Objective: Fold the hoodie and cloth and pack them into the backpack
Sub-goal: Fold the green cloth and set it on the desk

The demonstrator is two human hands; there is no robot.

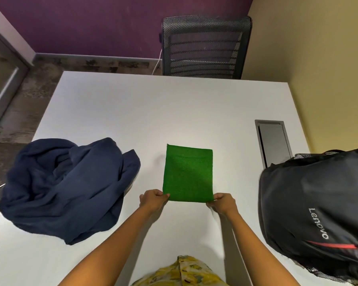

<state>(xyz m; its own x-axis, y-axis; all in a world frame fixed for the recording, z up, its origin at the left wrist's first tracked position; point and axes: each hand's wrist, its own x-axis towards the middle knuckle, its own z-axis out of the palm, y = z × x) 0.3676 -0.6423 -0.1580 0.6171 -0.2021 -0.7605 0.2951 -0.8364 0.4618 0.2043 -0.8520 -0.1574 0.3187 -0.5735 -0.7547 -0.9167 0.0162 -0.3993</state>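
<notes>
So far, cloth: the green square terry cloth [188, 175] lies flat mid-desk as a neat rectangle, seemingly folded at least once; both near corners are pinched
Grip: left hand [152, 201] and right hand [223, 203] each clench a near corner of the cloth; another fold looks under way
Hoodie: the navy blue fleece hoodie [68, 188] sits crumpled at the left of the white desk [132, 112]; unfolded
Backpack: the black nylon backpack [318, 209] rests at the right edge; whether it is unzipped I cannot tell; nothing visibly packed
Left: finish cloth; fold hoodie; pack both
</notes>
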